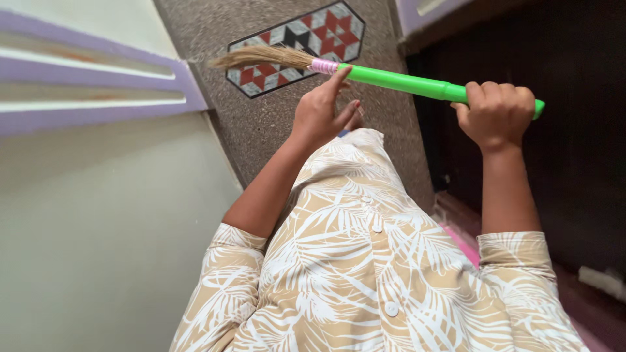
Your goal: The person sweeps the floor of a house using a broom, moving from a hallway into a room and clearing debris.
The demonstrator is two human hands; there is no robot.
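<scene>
A broom [404, 82] with a bright green handle and a tan bristle head bound in pink is held level in front of me, bristles pointing left. My right hand [495, 114] is closed around the handle near its end. My left hand [321, 111] is under the handle close to the pink binding, its fingers spread and the fingertips touching the green handle. My beige leaf-print shirt fills the lower middle of the view.
Below lies a speckled grey floor [261, 130] with a red, black and white patterned tile inlay [306, 39]. A pale wall with purple mouldings [98, 85] runs along the left. A dark doorway or wall [561, 163] stands at the right.
</scene>
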